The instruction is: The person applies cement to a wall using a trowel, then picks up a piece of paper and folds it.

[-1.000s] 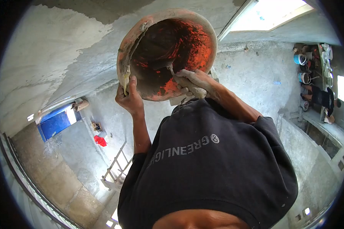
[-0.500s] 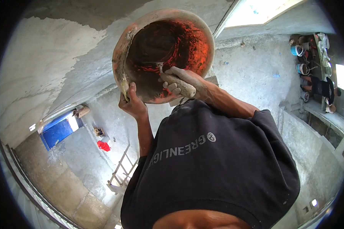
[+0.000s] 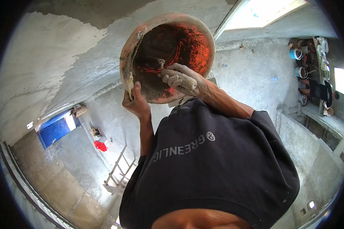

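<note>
- Head view: my left hand grips the lower rim of the orange bucket, thumb up over the lip and fingers curled behind it.
- The bucket is raised in front of my chest, tilted so that its mouth faces me; it is well clear of the floor.
- Inner wall of the bucket is smeared with grey mortar, with patches of bare orange showing on the right side; the rim is crusted grey-white.
- My right hand is closed tight around the handle of a trowel, knuckles toward me, hand coated in dried mortar.
- The right hand sits at the bucket's mouth; the trowel shank runs inward and the blade lies against the inside wall. Blade edge is dark and hard to make out.
- Both forearms are bare; the sleeves of my dark sweatshirt are pushed up.
- Behind the bucket is a rough grey plastered wall, with lighter fresh patches to the left.
- Lower left: a blue panel, a red cloth and a ladder on the concrete floor, all well apart from my hands.
- Upper right: a shelf with small containers, too small to identify.
</note>
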Demonstrator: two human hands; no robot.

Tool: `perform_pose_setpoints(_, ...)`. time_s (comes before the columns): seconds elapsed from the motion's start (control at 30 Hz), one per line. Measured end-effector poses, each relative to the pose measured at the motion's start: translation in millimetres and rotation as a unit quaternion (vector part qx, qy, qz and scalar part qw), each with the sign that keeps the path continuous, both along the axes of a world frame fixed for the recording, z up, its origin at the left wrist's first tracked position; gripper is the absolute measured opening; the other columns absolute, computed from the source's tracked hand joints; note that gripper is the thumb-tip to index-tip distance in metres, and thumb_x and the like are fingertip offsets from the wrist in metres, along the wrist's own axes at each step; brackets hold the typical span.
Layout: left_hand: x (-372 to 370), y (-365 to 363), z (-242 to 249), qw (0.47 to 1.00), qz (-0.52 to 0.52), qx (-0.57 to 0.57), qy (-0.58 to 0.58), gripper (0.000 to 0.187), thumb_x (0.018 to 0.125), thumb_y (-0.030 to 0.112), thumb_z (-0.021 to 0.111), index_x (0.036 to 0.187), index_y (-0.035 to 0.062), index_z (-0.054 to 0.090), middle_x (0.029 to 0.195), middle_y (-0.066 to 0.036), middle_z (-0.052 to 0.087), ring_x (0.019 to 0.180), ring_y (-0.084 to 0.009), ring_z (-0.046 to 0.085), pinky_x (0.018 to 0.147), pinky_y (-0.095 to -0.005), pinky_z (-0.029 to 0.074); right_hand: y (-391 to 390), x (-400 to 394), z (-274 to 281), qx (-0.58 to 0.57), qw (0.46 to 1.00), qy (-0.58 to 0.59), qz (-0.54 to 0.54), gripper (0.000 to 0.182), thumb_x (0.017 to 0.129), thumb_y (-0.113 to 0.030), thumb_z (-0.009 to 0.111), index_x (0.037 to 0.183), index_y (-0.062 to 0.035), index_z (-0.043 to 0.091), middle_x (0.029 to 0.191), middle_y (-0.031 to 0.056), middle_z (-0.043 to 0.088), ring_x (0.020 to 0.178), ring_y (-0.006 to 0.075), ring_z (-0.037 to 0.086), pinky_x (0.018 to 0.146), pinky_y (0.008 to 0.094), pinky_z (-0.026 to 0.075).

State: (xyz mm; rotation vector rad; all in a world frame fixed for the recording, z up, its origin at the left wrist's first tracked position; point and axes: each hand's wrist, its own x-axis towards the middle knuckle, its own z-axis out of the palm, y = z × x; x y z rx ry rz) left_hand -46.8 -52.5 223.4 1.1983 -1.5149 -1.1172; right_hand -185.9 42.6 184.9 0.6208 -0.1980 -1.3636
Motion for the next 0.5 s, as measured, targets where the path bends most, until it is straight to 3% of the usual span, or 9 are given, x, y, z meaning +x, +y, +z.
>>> perform_pose_setpoints(0.13,0.0,1.6,-2.6,0.999,0.020,0.017,-0.023,0.024,0.078,0.012,0.064,0.090,-0.0090,0.065,0.076,-0.006,0.063,0.068,-0.0113,0.054,0.060,-0.0260,0.043,-4.8,0.7,-8.3,0.010,1.000,-0.012,0.016,0.035,0.094,-0.021,0.042,0.113,0.0082,0.040,0.080,0.0058,0.048,0.053,0.0082,0.045,0.042,0.0188,0.039)
perform_pose_setpoints(0.2,-1.0,1.9,-8.7,0.999,0.023,0.023,-0.039,0.025,0.078,0.012,0.064,0.090,-0.0093,0.065,0.076,-0.007,0.064,0.068,-0.0119,0.055,0.062,-0.0263,0.044,-7.5,1.8,-8.1,-0.003,0.994,0.103,0.025,0.035,0.094,-0.025,0.042,0.113,0.0045,0.043,0.081,0.0061,0.051,0.050,0.0088,0.044,0.041,0.0195,0.038)
perform_pose_setpoints(0.23,-1.2,1.6,-13.5,0.998,0.042,0.037,-0.041,0.027,0.077,0.013,0.065,0.091,-0.0094,0.065,0.075,-0.007,0.063,0.067,-0.0123,0.054,0.061,-0.0271,0.044,-4.5,1.2,-3.4,-0.003,0.994,0.108,0.028,0.035,0.094,-0.025,0.042,0.113,0.0045,0.043,0.081,0.0061,0.051,0.050,0.0088,0.044,0.041,0.0195,0.038)
perform_pose_setpoints(0.3,-2.2,2.3,-21.9,0.996,0.072,0.044,-0.034,0.028,0.077,0.014,0.065,0.092,-0.0095,0.065,0.074,-0.007,0.063,0.066,-0.0127,0.054,0.061,-0.0279,0.044,7.4,-2.4,11.0,0.076,0.907,0.411,0.061,0.034,0.092,-0.030,0.044,0.099,0.0019,0.051,0.079,0.0090,0.055,0.057,0.0119,0.052,0.046,0.0246,0.044)
perform_pose_setpoints(0.33,-5.1,2.1,-26.3,0.996,0.085,0.036,-0.012,0.029,0.076,0.015,0.065,0.092,-0.0091,0.066,0.074,-0.007,0.063,0.064,-0.0128,0.053,0.059,-0.0292,0.043,12.5,-6.1,11.0,0.134,0.807,0.563,0.118,0.043,0.090,-0.037,0.048,0.101,0.0037,0.057,0.081,0.0086,0.060,0.063,0.0123,0.056,0.054,0.0281,0.046)
perform_pose_setpoints(0.37,-7.4,1.6,-31.6,0.995,0.099,0.029,0.010,0.029,0.076,0.016,0.065,0.091,-0.0087,0.066,0.073,-0.007,0.063,0.062,-0.0130,0.051,0.057,-0.0305,0.042,20.1,-8.9,11.3,0.124,0.800,0.573,0.124,0.043,0.090,-0.037,0.048,0.101,0.0037,0.057,0.081,0.0086,0.060,0.063,0.0123,0.056,0.054,0.0281,0.046)
perform_pose_setpoints(0.43,-3.7,0.6,-44.9,0.991,0.125,0.032,0.017,0.030,0.076,0.017,0.065,0.091,-0.0084,0.066,0.073,-0.007,0.063,0.061,-0.0136,0.052,0.057,-0.0319,0.042,40.4,-9.7,13.3,0.119,0.672,0.723,0.107,0.047,0.088,-0.039,0.053,0.108,0.0035,0.058,0.087,0.0105,0.063,0.070,0.0133,0.058,0.061,0.0284,0.048)
perform_pose_setpoints(0.47,-1.4,-3.2,-49.0,0.989,0.139,0.041,0.015,0.031,0.075,0.018,0.065,0.091,-0.0081,0.066,0.073,-0.008,0.064,0.060,-0.0143,0.052,0.056,-0.0333,0.042,46.4,-11.8,15.1,0.104,0.665,0.731,0.112,0.047,0.088,-0.039,0.053,0.108,0.0035,0.058,0.087,0.0105,0.063,0.070,0.0133,0.058,0.061,0.0284,0.048)
perform_pose_setpoints(0.5,-2.0,-2.8,-49.1,0.987,0.153,0.038,0.025,0.031,0.075,0.018,0.065,0.091,-0.0081,0.066,0.073,-0.008,0.064,0.060,-0.0143,0.052,0.056,-0.0333,0.042,55.3,-16.0,16.1,0.085,0.611,0.780,0.103,0.046,0.086,-0.035,0.058,0.111,0.0028,0.056,0.088,0.0108,0.063,0.073,0.0140,0.058,0.062,0.0281,0.048)
